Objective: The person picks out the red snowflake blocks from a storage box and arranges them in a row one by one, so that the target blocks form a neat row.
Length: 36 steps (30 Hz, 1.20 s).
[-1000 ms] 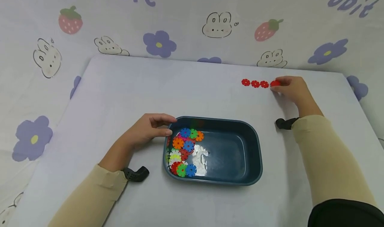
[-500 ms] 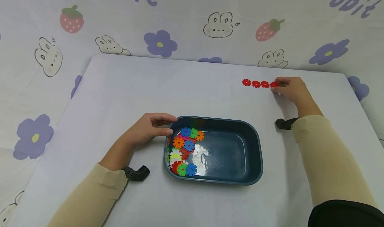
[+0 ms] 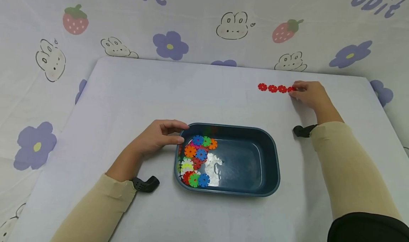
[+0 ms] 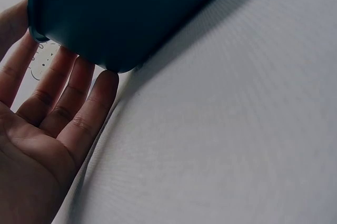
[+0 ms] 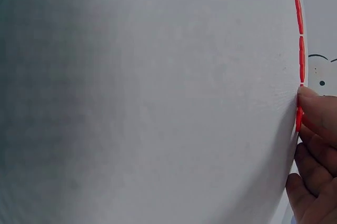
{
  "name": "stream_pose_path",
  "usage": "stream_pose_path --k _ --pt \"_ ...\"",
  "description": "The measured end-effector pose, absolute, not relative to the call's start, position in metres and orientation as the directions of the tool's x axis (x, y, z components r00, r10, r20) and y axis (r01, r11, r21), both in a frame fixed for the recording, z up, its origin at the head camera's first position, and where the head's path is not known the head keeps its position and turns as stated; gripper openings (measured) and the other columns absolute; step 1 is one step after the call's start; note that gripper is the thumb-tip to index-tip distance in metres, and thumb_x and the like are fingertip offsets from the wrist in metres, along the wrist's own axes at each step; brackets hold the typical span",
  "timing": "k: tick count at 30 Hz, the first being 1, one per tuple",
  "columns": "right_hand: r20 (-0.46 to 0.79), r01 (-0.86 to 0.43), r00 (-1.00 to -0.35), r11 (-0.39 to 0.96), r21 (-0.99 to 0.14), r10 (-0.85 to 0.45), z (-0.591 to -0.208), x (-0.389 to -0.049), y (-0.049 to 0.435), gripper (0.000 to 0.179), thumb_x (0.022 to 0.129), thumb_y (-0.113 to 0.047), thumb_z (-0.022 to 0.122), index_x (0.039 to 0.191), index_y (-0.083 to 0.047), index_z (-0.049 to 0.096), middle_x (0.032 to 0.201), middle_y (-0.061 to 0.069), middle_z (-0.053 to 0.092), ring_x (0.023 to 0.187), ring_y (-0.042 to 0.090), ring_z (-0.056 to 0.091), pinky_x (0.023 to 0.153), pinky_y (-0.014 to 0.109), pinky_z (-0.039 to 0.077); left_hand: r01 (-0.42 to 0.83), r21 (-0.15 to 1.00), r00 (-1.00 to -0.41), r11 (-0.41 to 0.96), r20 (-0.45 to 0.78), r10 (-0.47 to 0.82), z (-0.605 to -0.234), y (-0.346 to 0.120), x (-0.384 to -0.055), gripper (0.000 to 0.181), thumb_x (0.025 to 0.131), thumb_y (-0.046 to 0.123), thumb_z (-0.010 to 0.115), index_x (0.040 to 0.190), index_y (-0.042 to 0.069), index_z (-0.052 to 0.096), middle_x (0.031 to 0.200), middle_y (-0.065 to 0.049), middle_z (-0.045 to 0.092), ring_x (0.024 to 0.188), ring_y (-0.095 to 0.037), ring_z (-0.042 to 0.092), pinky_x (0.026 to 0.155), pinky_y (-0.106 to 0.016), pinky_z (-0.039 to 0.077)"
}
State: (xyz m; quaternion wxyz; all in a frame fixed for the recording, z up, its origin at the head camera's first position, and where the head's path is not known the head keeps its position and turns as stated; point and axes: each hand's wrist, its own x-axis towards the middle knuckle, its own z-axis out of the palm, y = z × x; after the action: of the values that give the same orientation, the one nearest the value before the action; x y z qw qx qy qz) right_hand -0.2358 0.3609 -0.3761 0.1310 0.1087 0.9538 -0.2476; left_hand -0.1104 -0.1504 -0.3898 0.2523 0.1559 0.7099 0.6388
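My right hand (image 3: 313, 92), at the far right of the table, has thumb and forefinger on a red flower-shaped disc (image 3: 290, 89), pinching it at the right end of a row. The fingers partly cover that disc. To its left lie three matching red discs (image 3: 272, 89), flat and evenly spaced. In the right wrist view the pinched red disc (image 5: 299, 119) appears edge-on, low on the white surface. My left hand (image 3: 156, 137) touches the left end of a dark blue tray (image 3: 230, 192). Its fingers (image 4: 84, 116) rest relaxed against the tray's outer wall in the left wrist view.
Multicoloured flower-shaped discs (image 3: 201, 154) are heaped along the tray's left side, in blue, green, orange, red, white and yellow. The white table (image 3: 159, 89) ends at the back against a printed cloth (image 3: 198, 25) with rabbits and flowers.
My right hand has lowered the red disc into line with the others, and its fingers now cover more of it. The left hand and the tray stay in place.
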Motion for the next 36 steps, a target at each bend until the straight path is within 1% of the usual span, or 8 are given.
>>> stream_pose_path --k 8,14,17,20,23,27,32,36 --pt "-0.324 0.280 -0.936 0.855 -0.436 0.142 -0.357 -0.237 0.351 0.066 0.098 -0.050 0.049 0.151 -0.013 0.039 0.153 0.024 0.036 0.138 0.047 0.032 0.106 0.065 0.036 -0.074 0.982 -0.823 0.174 -0.159 0.545 -0.388 -0.150 -0.114 0.039 0.086 0.017 0.076 0.123 0.007 0.066 0.130 -0.008 0.063 0.121 -0.024 0.059 0.095 -0.031 0.053" --pt "-0.161 0.105 -0.987 0.856 -0.507 0.026 -0.312 -0.228 0.314 0.064 0.097 -0.050 0.052 0.148 -0.013 0.044 0.149 0.021 0.045 0.136 0.042 0.042 0.102 0.060 0.044 -0.069 0.983 -0.822 0.172 -0.153 0.549 -0.387 -0.149 -0.117 0.041 0.087 0.016 0.075 0.125 0.005 0.065 0.131 -0.010 0.063 0.121 -0.025 0.059 0.096 -0.031 0.052" --pt "-0.039 -0.031 -0.997 0.829 -0.558 -0.063 -0.290 -0.216 0.285 0.058 0.096 -0.049 0.056 0.142 -0.015 0.054 0.139 0.014 0.058 0.127 0.034 0.054 0.095 0.042 0.053 -0.078 0.983 -0.824 0.164 -0.156 0.545 -0.388 -0.150 -0.116 0.042 0.086 0.016 0.076 0.125 0.004 0.065 0.130 -0.011 0.063 0.121 -0.025 0.059 0.095 -0.030 0.052" --pt "0.078 -0.188 -0.981 0.787 -0.588 -0.176 -0.274 -0.200 0.253 0.047 0.094 -0.044 0.062 0.131 -0.015 0.064 0.123 0.009 0.068 0.108 0.020 0.065 0.080 0.019 0.053 -0.084 0.983 -0.826 0.162 -0.160 0.540 -0.389 -0.151 -0.114 0.041 0.086 0.015 0.076 0.124 0.004 0.065 0.130 -0.011 0.063 0.120 -0.025 0.059 0.095 -0.031 0.052" --pt "0.162 -0.350 -0.933 0.709 -0.612 -0.321 -0.266 -0.181 0.220 0.035 0.093 -0.034 0.067 0.121 -0.013 0.070 0.111 0.005 0.072 0.093 0.007 0.066 0.074 0.010 0.049 -0.091 0.982 -0.826 0.164 -0.167 0.539 -0.389 -0.151 -0.112 0.041 0.086 0.016 0.076 0.124 0.005 0.066 0.130 -0.010 0.063 0.120 -0.025 0.059 0.095 -0.031 0.052" --pt "0.184 -0.526 -0.818 0.577 -0.625 -0.545 -0.266 -0.160 0.183 0.026 0.090 -0.022 0.072 0.114 -0.012 0.073 0.103 -0.002 0.074 0.088 0.003 0.065 0.076 0.019 0.054 -0.091 0.983 -0.824 0.162 -0.166 0.542 -0.390 -0.151 -0.110 0.041 0.086 0.017 0.076 0.124 0.004 0.065 0.130 -0.010 0.063 0.120 -0.025 0.058 0.096 -0.031 0.052" --pt "0.052 -0.583 -0.659 0.466 -0.665 -0.750 -0.279 -0.140 0.146 0.026 0.089 -0.022 0.074 0.113 -0.013 0.073 0.103 -0.002 0.074 0.089 0.008 0.067 0.080 0.031 0.058 -0.092 0.985 -0.820 0.144 -0.157 0.550 -0.391 -0.152 -0.111 0.041 0.086 0.019 0.076 0.124 0.006 0.066 0.130 -0.010 0.063 0.119 -0.025 0.059 0.096 -0.032 0.052" --pt "-0.098 -0.583 -0.549 0.465 -0.666 -0.830 -0.297 -0.129 0.121 0.029 0.089 -0.024 0.074 0.115 -0.011 0.073 0.104 0.002 0.074 0.085 0.008 0.066 0.080 0.027 0.057 -0.089 0.987 -0.820 0.136 -0.150 0.552 -0.391 -0.152 -0.112 0.040 0.087 0.018 0.076 0.124 0.007 0.066 0.129 -0.009 0.064 0.118 -0.024 0.060 0.095 -0.032 0.052"
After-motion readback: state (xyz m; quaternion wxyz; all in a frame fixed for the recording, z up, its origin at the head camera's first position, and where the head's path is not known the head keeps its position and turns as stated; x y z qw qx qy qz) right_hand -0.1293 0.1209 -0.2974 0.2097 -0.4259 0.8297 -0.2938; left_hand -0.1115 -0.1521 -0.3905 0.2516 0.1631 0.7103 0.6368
